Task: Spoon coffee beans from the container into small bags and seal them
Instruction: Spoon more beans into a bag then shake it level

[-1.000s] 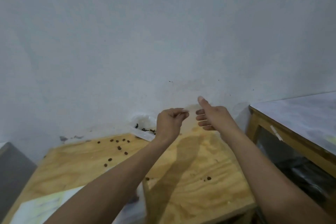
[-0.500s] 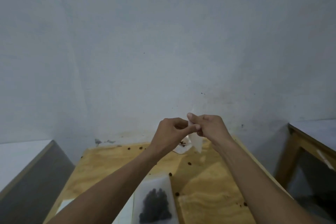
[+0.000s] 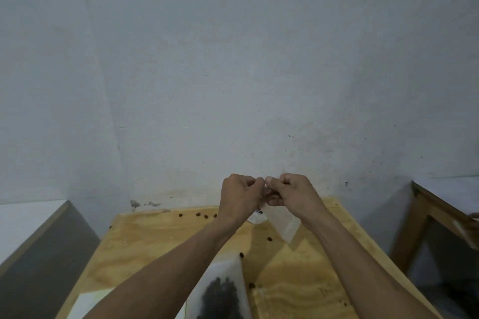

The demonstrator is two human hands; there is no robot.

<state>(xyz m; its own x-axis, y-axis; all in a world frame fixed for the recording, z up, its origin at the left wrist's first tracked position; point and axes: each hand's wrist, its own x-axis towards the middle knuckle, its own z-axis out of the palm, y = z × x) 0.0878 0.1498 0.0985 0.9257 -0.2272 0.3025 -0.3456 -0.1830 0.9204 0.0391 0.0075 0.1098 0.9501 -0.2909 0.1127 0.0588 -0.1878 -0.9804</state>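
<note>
Both hands are raised together above the back of the plywood table (image 3: 155, 248). My left hand (image 3: 239, 195) and my right hand (image 3: 291, 193) pinch the top edge of a small translucent empty bag (image 3: 283, 225), which hangs down below them. A white container (image 3: 224, 290) with dark coffee beans stands near the bottom, partly hidden by my left forearm. Another small bag (image 3: 256, 217) with a few beans lies behind my hands, mostly hidden. No spoon is visible.
Loose coffee beans (image 3: 202, 215) are scattered over the table. A pale wall rises right behind it. A grey-sided counter (image 3: 39, 248) stands at the left. A wooden-framed cabinet (image 3: 435, 217) stands at the right. A white sheet (image 3: 88, 303) lies at the lower left.
The view has swung left and down. My hands, apart a second ago, have come together on the small bag and now hold its top edge between the fingertips.
</note>
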